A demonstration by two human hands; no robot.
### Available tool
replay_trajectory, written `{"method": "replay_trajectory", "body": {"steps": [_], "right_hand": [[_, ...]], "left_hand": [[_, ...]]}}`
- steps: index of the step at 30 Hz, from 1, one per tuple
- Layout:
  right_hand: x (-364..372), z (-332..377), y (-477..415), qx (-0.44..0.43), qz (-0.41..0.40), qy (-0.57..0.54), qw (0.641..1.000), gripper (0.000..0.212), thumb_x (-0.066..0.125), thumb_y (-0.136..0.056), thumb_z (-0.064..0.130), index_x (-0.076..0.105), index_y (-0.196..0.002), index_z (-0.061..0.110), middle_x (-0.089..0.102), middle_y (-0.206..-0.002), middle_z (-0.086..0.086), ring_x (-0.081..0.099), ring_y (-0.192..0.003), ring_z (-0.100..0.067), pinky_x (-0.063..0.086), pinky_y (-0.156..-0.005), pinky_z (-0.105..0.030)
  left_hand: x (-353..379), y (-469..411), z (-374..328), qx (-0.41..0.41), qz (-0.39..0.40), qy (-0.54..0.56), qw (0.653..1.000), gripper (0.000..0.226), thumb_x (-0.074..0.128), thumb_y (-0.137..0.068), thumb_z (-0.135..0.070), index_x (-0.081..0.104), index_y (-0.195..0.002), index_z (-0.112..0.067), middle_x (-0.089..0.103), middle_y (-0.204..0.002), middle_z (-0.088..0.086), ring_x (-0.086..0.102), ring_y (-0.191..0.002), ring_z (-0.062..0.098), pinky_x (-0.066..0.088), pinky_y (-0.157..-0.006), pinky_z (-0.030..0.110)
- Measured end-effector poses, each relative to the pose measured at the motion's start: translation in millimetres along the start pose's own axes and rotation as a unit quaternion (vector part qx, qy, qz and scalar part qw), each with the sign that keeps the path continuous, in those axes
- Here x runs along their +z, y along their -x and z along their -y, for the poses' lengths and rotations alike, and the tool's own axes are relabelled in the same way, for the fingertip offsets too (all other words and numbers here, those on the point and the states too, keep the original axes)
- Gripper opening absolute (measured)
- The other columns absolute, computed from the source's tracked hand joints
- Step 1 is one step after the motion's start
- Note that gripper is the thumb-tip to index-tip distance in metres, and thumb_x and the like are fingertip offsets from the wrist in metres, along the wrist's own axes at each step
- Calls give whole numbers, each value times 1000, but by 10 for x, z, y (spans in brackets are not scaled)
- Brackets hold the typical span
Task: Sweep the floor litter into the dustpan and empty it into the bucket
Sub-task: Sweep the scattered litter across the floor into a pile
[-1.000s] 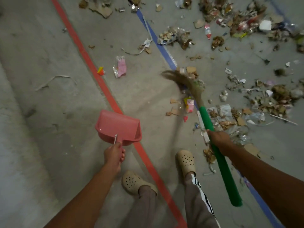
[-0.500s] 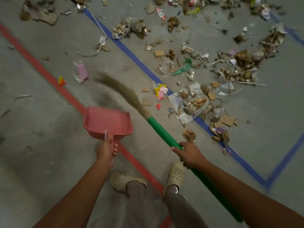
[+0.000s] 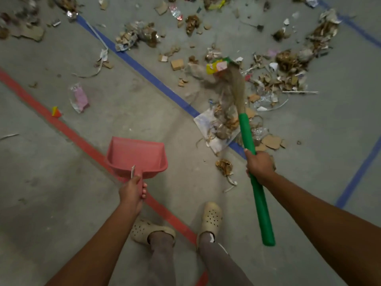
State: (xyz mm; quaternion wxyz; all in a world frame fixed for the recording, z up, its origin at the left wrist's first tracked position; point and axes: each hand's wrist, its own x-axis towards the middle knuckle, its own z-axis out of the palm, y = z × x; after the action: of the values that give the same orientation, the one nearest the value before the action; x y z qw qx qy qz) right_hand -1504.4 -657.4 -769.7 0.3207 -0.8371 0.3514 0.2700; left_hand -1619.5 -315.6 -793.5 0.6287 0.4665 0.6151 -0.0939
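Observation:
My left hand (image 3: 132, 193) grips the handle of a pink dustpan (image 3: 136, 156), held just above the floor over the red line, its pan empty. A broom with a green handle (image 3: 255, 182) is gripped by my right hand (image 3: 260, 166) near the handle's middle. Its straw head (image 3: 237, 87) is blurred and reaches into the floor litter (image 3: 278, 75) right of the blue line, by a yellow wrapper (image 3: 216, 67). A dirty sheet with scraps (image 3: 216, 126) lies under the broom's neck. No bucket is in view.
A red floor line (image 3: 68, 131) and a blue one (image 3: 152, 79) run diagonally; a second blue line (image 3: 358, 174) sits at right. A pink wrapper (image 3: 79, 98) and more litter (image 3: 136, 36) lie farther off. My feet in beige clogs (image 3: 210, 217) stand below.
The broom head has swung from the left, near the dustpan, over to the right into the litter across the blue line. The dustpan has stayed about where it was.

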Motion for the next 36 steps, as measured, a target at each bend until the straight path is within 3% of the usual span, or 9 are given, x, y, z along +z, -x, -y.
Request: {"method": "replay_trajectory", "body": {"steps": [2,4,7,9,15,23,29,33,36], "right_hand": [[-151,84,52,1,-6,-21,1000,44,53,-100,45,62,-88,4,64,-64,-9,61,-47,-19,38,-38,-19],[-248,140,156,-25,-9,-35,999,42,53,-101,45,62,-93,5,65,-67,-8,62,-49,-20,42,-40,-22],[-316,166,363,-47,-9,-39,998,34,53,-100,46,59,-93,14,67,-76,-9,68,-61,-24,58,-54,-37],[-301,188,477,-46,5,-44,998,29,53,-100,47,55,-87,21,68,-79,-11,69,-67,-28,61,-64,-47],[-38,194,783,-4,11,-89,996,35,53,-100,44,60,-87,12,65,-71,-10,62,-52,-21,54,-47,-33],[713,236,1323,72,-56,-149,985,33,56,-96,49,55,-76,24,67,-69,-10,68,-58,-29,59,-59,-42],[1293,607,1905,127,-80,-202,968,38,56,-99,42,61,-86,7,68,-69,-13,62,-48,-19,41,-38,-19],[1555,771,2216,148,-84,-279,945,38,60,-97,42,57,-77,10,63,-63,-11,59,-44,-21,45,-41,-26],[1697,804,2458,145,-89,-287,943,37,62,-96,40,59,-75,10,63,-59,-8,61,-45,-24,52,-46,-34]], "left_hand": [[180,69,-111,6,24,-10,1000,19,48,-100,-13,53,-82,-7,49,-46,2,38,-29,8,25,-32,13],[340,153,-237,11,45,-21,999,18,46,-100,-13,52,-83,-10,49,-46,0,37,-29,7,24,-32,13],[540,261,-425,20,67,-38,997,17,47,-99,-13,52,-83,-9,50,-46,1,38,-30,8,25,-32,13],[636,284,-535,36,73,-45,996,15,52,-97,-13,55,-84,-6,52,-48,3,40,-31,10,27,-33,14],[811,130,-810,41,120,-93,988,10,56,-96,-15,57,-91,-5,51,-62,9,41,-34,10,29,-34,16],[601,-238,-1280,50,205,-202,956,15,64,-95,-22,60,-92,-7,50,-63,7,39,-37,9,29,-35,18],[170,-343,-1968,91,211,-263,937,26,70,-92,-30,60,-95,-7,49,-59,4,39,-39,10,29,-37,20],[6,-434,-2286,107,217,-294,925,18,62,-95,-20,58,-108,-7,47,-61,6,37,-36,9,27,-34,18],[-99,-456,-2361,117,224,-321,913,14,61,-95,-20,59,-103,-9,47,-61,5,37,-36,9,27,-34,18]]}}
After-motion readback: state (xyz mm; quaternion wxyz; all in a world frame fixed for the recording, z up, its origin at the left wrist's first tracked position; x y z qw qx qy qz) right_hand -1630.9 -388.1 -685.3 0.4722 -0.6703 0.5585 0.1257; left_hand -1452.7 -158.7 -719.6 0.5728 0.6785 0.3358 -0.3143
